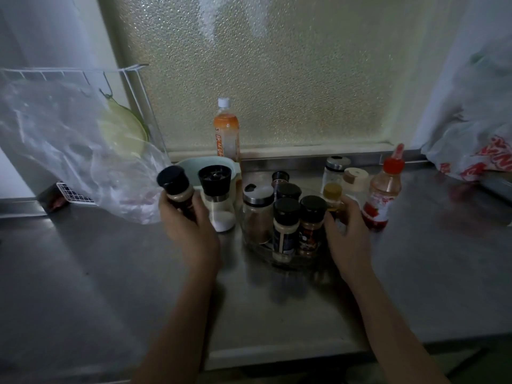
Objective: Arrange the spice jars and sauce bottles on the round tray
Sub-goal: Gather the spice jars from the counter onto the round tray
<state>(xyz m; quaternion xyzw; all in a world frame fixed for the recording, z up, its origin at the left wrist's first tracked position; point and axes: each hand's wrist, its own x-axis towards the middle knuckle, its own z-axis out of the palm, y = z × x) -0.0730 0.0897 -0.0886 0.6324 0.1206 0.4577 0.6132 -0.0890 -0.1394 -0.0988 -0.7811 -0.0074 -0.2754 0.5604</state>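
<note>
Left of the round tray, the left hand grips a black-capped spice jar lifted off the counter; it looks bound for the tray, into whatever gap remains among the jars standing there. At the tray's right edge, the right hand wraps a yellow-capped bottle, fingers closed.

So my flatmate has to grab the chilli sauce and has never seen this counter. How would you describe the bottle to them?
Start at the frosted window behind the steel counter, then go to the cluster of jars below it. The chilli sauce bottle stands at the cluster's right edge, just past the person's right hand. It alone is a clear squeeze bottle with a pointed red nozzle cap and red sauce at the bottom.
</note>
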